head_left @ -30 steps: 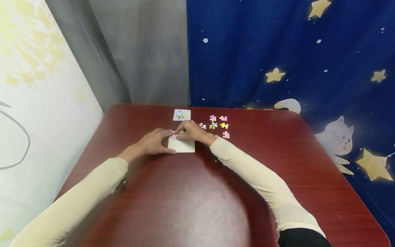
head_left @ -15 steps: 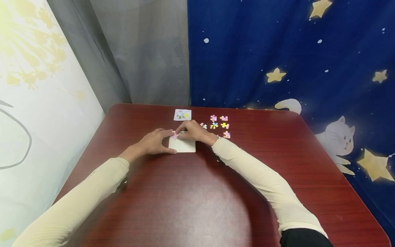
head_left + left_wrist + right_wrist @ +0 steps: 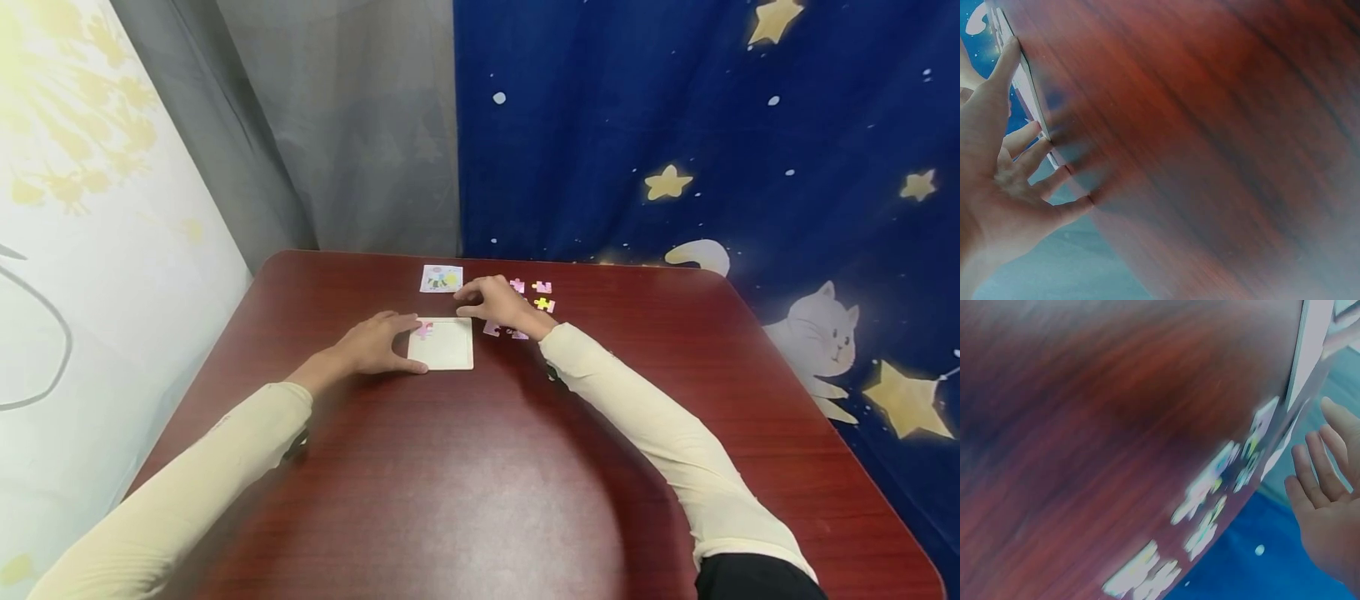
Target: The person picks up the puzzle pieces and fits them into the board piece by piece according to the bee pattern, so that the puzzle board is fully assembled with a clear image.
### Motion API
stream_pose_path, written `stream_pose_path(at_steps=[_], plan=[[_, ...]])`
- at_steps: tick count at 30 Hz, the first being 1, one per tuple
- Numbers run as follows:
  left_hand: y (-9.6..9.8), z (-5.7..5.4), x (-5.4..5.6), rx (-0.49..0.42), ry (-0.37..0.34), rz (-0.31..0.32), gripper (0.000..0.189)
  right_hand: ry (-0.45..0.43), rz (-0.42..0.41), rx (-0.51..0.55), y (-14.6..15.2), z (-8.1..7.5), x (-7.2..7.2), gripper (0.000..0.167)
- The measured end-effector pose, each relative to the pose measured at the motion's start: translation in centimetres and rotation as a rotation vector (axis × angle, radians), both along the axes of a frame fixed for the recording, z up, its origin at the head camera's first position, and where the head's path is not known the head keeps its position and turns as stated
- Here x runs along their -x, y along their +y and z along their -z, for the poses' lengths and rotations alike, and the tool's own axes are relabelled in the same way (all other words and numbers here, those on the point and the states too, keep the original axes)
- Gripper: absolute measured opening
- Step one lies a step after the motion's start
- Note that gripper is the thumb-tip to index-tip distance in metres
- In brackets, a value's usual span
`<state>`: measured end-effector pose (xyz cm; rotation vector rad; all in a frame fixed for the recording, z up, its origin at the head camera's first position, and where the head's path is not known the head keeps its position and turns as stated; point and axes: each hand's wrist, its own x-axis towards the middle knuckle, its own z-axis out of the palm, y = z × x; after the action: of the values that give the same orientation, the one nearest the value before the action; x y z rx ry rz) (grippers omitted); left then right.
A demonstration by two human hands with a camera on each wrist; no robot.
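A white square puzzle tray [image 3: 448, 354] lies on the table, with a pink jigsaw piece [image 3: 425, 329] in its far left corner. My left hand [image 3: 372, 344] is spread along the tray's left side, thumb at the near corner and index finger at the far one. In the left wrist view its fingertips rest at the tray's edge and on the tabletop. Beyond the tray's far right corner, my right hand [image 3: 500, 302] hovers near loose jigsaw pieces [image 3: 543, 305], holding nothing. Its fingers look loosely extended in the right wrist view [image 3: 1329, 487]. It hides some of the pieces.
A small picture card [image 3: 441, 278] with a bee on it lies behind the tray. Several pink and yellow pieces are scattered to the right, some close to the right wrist. A dark red table [image 3: 450, 467] reaches back to grey and blue curtains.
My right hand has let go of the pink piece in the tray's corner and moved right and away, over toward the loose pieces. The left hand has stayed at the tray.
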<state>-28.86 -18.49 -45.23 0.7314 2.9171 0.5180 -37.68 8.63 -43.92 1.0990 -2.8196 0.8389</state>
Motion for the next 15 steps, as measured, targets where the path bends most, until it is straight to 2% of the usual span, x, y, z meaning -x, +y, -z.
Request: stream_pose_path(at_steps=[10,15], plan=[[-0.1,0.0,-0.1,0.0,0.0,-0.008,0.099,0.015,0.135,-0.009,3.6,-0.1,1.7,0.032],[-0.1,0.0,-0.1,-0.012,0.012,0.003,0.099,0.018,0.24,-0.017,5.1,-0.1,2.4,0.033]])
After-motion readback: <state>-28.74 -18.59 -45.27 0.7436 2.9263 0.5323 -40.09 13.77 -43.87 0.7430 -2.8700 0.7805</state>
